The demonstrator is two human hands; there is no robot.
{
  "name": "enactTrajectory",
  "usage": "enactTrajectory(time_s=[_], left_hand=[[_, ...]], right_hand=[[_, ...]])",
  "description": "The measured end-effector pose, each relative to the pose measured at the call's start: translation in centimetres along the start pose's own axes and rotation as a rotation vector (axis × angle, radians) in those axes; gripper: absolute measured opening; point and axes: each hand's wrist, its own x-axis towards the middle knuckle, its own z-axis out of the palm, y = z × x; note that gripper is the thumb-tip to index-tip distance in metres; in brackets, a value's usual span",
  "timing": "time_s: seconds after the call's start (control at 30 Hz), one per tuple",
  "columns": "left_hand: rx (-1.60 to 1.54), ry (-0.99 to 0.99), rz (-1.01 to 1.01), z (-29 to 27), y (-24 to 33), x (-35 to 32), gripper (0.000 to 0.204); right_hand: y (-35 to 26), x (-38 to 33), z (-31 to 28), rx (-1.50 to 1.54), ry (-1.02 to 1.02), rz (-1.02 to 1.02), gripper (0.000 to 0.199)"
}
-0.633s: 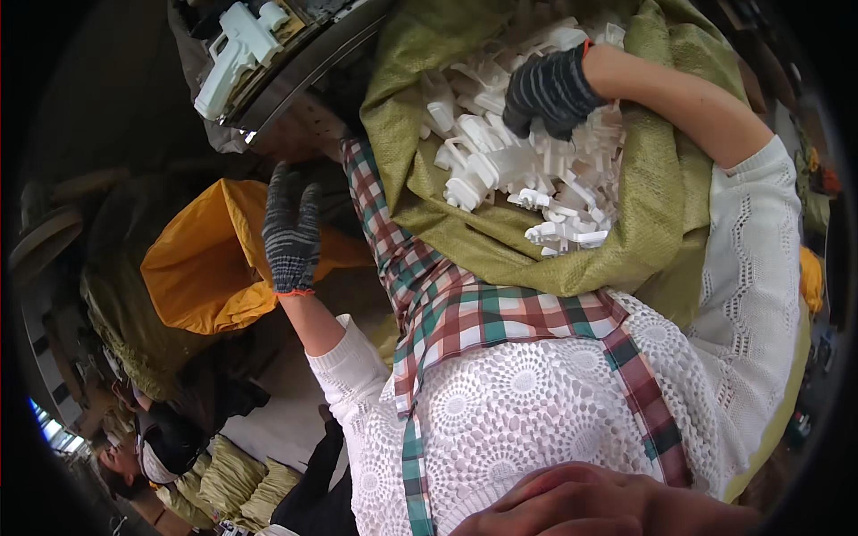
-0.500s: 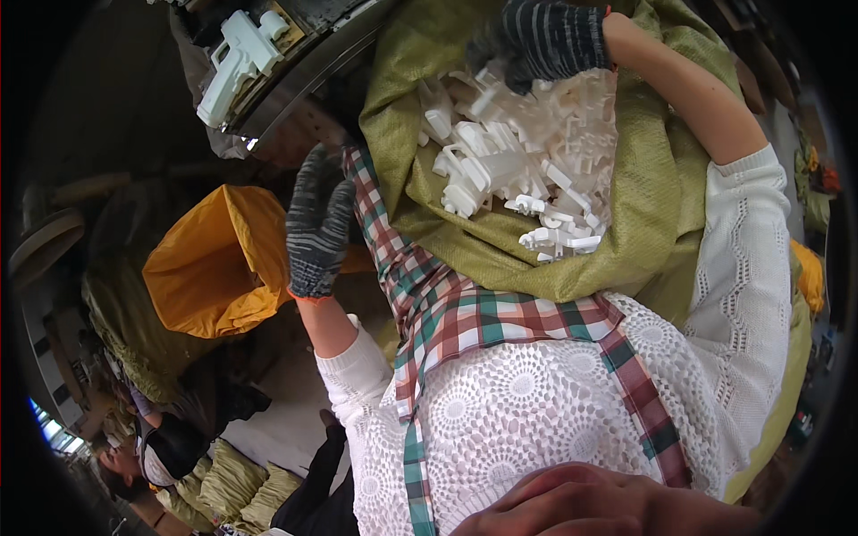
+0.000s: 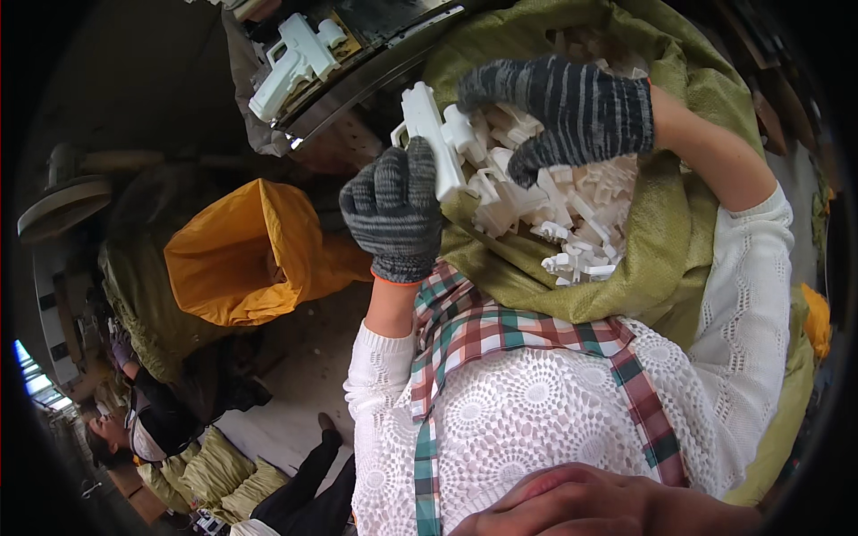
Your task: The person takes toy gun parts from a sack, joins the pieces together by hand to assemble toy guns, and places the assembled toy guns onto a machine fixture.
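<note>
My left hand [image 3: 393, 210], in a grey-and-black striped knit glove, is closed round the lower end of a white plastic toy pistol [image 3: 431, 143]. The pistol is tilted above the left rim of a green woven sack [image 3: 657, 237]. A small rounded piece sticks out from its right side. My right hand [image 3: 576, 112], gloved alike, hovers over the sack with thumb and fingers apart. Its fingertips are close to that rounded piece; whether they touch it I cannot tell. Many white plastic parts [image 3: 581, 201] fill the sack beneath.
Another white toy pistol [image 3: 299, 62] lies on a dark-edged machine or bench [image 3: 384, 49] at the far left. A yellow bag [image 3: 241, 259] stands open left of my left hand. A co-worker [image 3: 152, 415] is at lower left, near green sacks [image 3: 214, 478].
My left hand was open and empty; it has moved right and now grips a toy pistol. My right hand has come nearer from the sack's far side, fingers spread. The view has shifted slightly.
</note>
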Motion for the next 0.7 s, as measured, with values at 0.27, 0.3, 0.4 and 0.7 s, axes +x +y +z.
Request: enactTrajectory(time_s=[0.27, 0.3, 0.4, 0.7], left_hand=[[-0.055, 0.110, 0.122, 0.4, 1.4, 0.5, 0.041], [0.017, 0.063, 0.077, 0.8, 0.9, 0.5, 0.039], [0.057, 0.148, -0.162, 2.7, -3.4, -0.1, 0.072], [-0.092, -0.510, -0.518, 1.0, -13.5, 10.0, 0.071]], right_hand=[[0.3, -0.4, 2.0, -0.171, 0.149, -0.113, 0.052], [0.7, -0.4, 1.5, -0.304, 0.190, -0.099, 0.048], [0.6, 0.5, -3.2, -0.115, 0.096, 0.235, 0.049], [4.6, -0.5, -3.9, -0.025, 0.153, 0.067, 0.045]])
